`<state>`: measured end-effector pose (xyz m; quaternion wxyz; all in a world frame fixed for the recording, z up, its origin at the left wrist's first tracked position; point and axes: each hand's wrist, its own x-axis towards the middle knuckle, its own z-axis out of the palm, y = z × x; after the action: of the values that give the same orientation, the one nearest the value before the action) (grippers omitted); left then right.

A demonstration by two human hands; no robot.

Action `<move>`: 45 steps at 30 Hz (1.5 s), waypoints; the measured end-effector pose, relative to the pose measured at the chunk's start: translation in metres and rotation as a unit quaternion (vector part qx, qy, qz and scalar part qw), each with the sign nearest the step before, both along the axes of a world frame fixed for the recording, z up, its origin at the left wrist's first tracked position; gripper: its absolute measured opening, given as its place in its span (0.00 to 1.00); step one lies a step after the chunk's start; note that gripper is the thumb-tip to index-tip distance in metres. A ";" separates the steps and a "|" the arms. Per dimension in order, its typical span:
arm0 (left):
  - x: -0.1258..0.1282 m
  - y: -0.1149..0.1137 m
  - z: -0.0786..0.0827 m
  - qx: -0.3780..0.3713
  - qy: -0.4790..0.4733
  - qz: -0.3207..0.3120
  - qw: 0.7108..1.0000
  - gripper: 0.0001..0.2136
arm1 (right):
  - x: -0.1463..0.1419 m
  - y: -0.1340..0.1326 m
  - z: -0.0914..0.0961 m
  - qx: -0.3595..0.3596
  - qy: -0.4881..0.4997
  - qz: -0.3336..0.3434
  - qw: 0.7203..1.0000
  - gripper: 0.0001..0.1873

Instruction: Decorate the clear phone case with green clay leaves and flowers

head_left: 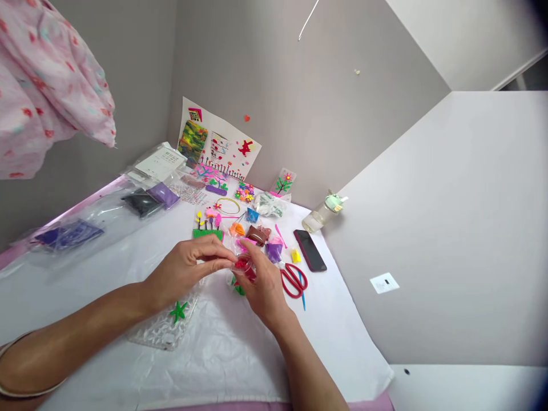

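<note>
At lower centre, a clear tray (156, 337) bears a green star (178, 311). Just above it, the left hand (188, 267) and right hand (262, 288) pinch a red clay packet (245, 267) between their fingertips, mid-frame. Red scissors (293, 279) lie just to its right, and a craft sheet (218, 145) stands beyond.

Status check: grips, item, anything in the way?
Both shut: left grip, right grip pinch red packet. Packet over white sheet. Close by, apart: scissors.
</note>
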<state>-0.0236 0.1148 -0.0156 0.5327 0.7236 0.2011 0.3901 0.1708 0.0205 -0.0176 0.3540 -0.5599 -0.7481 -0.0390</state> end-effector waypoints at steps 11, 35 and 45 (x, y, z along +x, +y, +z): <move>-0.002 -0.004 -0.012 0.368 0.059 0.056 0.926 0.12 | -0.007 -0.001 -0.003 -0.046 -0.079 -0.002 0.996 0.35; -0.002 0.011 -0.002 -0.332 -0.024 -0.098 0.938 0.14 | 0.025 0.003 0.010 -0.063 0.091 -0.102 0.989 0.21; -0.002 0.013 0.000 -0.337 -0.032 -0.087 0.937 0.08 | 0.050 0.005 0.016 -0.046 0.135 -0.236 0.961 0.24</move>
<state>-0.0255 0.1281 -0.0152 0.7835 0.5034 0.2400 0.2742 0.2206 0.0256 -0.0018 0.4064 -0.7366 -0.5405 -0.0110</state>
